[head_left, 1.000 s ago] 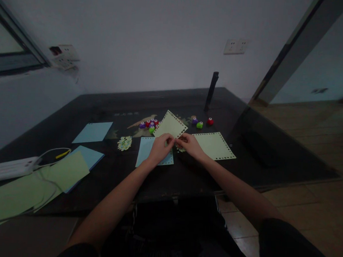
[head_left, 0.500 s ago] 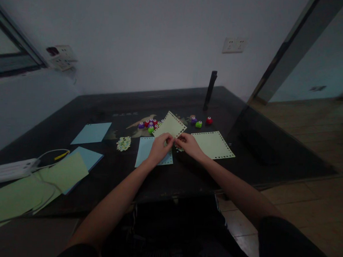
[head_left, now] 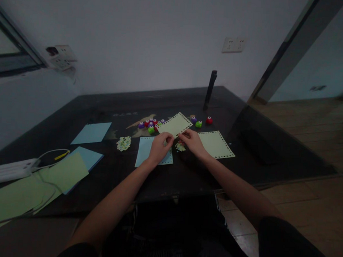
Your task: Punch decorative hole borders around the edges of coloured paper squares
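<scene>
Inward of a black table's [head_left: 118,162] near edge, left hand [head_left: 161,145] and right hand [head_left: 192,142] pinch a pale-green, hole-edged paper square [head_left: 176,123], seemingly adjusting it; turning needs lightness.

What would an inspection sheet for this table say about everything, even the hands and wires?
Surface: dark table, printed design.
Job's things: raised punched green paper; flat punched blue paper.
Clutter: small eye-marked pieces; pile of pale cutouts.
Hands: left hand pinches the raised paper's near corner; right hand close by, contact unclear.
Cables: thin cable crosses loose green papers near white power strip.
Surroundings: wall sockets, floor.
</scene>
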A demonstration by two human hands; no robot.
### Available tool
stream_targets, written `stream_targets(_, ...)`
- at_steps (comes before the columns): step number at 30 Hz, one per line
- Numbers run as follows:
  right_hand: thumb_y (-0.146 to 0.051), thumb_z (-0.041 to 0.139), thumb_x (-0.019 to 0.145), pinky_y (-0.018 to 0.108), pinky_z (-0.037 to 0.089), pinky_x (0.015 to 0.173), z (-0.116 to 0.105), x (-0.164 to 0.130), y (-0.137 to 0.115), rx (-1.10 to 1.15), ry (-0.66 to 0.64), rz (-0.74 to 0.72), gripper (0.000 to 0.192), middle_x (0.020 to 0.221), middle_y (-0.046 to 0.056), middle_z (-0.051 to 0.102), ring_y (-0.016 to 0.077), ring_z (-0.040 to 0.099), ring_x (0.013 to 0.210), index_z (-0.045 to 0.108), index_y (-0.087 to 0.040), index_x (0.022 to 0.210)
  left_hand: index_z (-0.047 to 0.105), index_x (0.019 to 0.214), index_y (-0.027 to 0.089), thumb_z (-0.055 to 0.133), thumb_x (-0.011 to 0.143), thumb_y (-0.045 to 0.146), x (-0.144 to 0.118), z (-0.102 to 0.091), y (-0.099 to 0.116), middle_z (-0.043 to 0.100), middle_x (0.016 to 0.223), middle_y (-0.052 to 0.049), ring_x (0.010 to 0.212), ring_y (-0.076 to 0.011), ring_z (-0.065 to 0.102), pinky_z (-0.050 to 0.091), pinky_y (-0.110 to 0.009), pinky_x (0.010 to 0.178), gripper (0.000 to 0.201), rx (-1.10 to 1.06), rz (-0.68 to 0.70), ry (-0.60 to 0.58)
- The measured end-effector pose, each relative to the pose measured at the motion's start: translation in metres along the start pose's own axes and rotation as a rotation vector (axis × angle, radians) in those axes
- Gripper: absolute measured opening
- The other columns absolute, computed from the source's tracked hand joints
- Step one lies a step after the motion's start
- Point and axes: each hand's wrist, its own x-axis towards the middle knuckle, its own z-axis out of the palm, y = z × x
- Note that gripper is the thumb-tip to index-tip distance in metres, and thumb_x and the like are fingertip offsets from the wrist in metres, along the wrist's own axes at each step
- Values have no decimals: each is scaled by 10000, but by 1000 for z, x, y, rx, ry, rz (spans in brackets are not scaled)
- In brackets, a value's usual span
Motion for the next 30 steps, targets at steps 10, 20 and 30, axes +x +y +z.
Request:
stream_targets(10,-427,582,756,324,527,580,-11,5,-6,-99,170,-199,253,774,46,618,186,577,712,586,-175,771,634,810,183,559,795,162,-2,17,-10,652,760,-12,717,-149,586,431,-255,695,80,10,-49,-193)
stream_targets(20,-421,585,779,327,546,577,-14,5,-8,-97,208,-272,242,783,42,595,173,576,696,601,-180,796,665,878,185,592,792,192,-2,22,-14,672,819,-36,779,-172,595,453,-285,730,113,104,-42,-269)
stream_targets(30,-461,610,751,337,554,646,-16,0,-15,-7,191,-204,302,842,54,627,185,586,772,625,-179,857,653,886,166,533,786,191,4,20,-26,683,805,-45,749,-168,621,471,-303,722,158,-398,-339,-92)
